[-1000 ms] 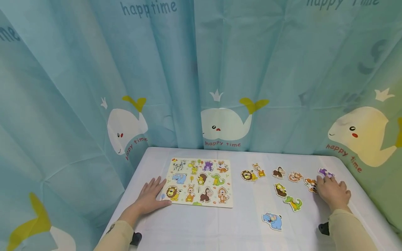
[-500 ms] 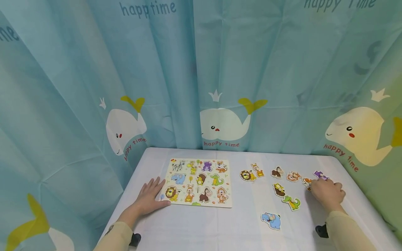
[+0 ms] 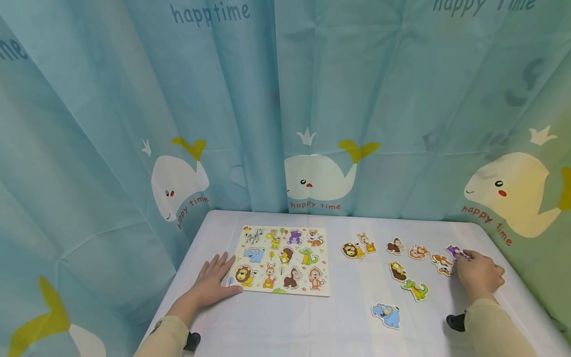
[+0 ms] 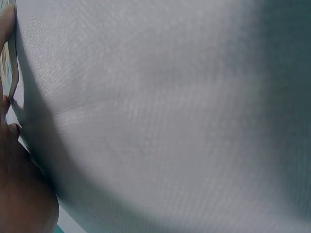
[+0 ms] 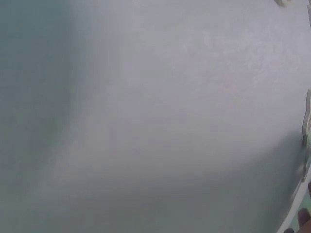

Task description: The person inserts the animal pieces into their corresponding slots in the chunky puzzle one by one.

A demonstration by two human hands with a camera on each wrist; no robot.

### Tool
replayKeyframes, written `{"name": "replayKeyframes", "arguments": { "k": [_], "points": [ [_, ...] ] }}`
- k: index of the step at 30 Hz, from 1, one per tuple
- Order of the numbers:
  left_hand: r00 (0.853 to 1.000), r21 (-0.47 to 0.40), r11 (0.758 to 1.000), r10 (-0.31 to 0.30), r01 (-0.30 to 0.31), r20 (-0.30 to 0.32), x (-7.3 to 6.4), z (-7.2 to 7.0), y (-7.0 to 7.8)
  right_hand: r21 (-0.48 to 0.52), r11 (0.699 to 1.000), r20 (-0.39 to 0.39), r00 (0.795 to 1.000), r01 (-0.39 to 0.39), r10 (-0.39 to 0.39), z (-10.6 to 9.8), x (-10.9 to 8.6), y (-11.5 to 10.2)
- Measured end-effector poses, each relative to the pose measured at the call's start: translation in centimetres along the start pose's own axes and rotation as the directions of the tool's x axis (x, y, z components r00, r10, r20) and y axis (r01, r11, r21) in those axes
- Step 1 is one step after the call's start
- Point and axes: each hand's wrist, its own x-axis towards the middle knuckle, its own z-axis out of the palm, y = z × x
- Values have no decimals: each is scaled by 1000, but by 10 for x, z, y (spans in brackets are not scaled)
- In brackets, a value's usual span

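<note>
My left hand [image 3: 213,281] lies with spread, straight fingers on the left edge of an animal puzzle board [image 3: 328,285]. In the left wrist view, part of that hand [image 4: 24,189] shows at the left border. Far right, my right hand [image 3: 482,273] has its fingers curled and pinches the right end of a purple animal puzzle piece [image 3: 452,251]. An orange tiger piece [image 3: 441,266] lies just left of that hand. The right wrist view shows mostly blurred cloth, with fingertips [image 5: 304,216] at its lower right corner.
Left of my right hand are a monkey piece [image 3: 418,252], gorilla piece [image 3: 394,246], hedgehog piece [image 3: 397,271] and crocodile piece [image 3: 416,290]. A lion piece [image 3: 351,250], kangaroo piece [image 3: 367,243] and elephant piece [image 3: 386,316] lie nearer the board. A whale-print curtain [image 3: 250,99] hangs behind the white table [image 3: 285,327].
My right hand moved left over the tiger piece, then back right to the purple piece, uncovering the tiger piece. My left hand stays on the board's edge.
</note>
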Motion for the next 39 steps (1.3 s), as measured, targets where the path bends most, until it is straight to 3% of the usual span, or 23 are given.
{"name": "replayKeyframes", "arguments": {
  "k": [9,18,30,39],
  "points": [
    [1000,-12,1000,-9,10,13,1,-1,0,-4,1000,10,1000,10,-10,4,5,-3],
    [1000,-12,1000,-17,17,22,2,2,-1,-18,998,1,999,-53,53,7,11,-1],
    [1000,-3,1000,-28,28,11,1,1,0,-19,999,19,999,-38,38,6,17,-3],
    [1000,-5,1000,-16,16,9,3,4,-3,2,998,-7,998,-69,69,7,17,-5]
  ]
}}
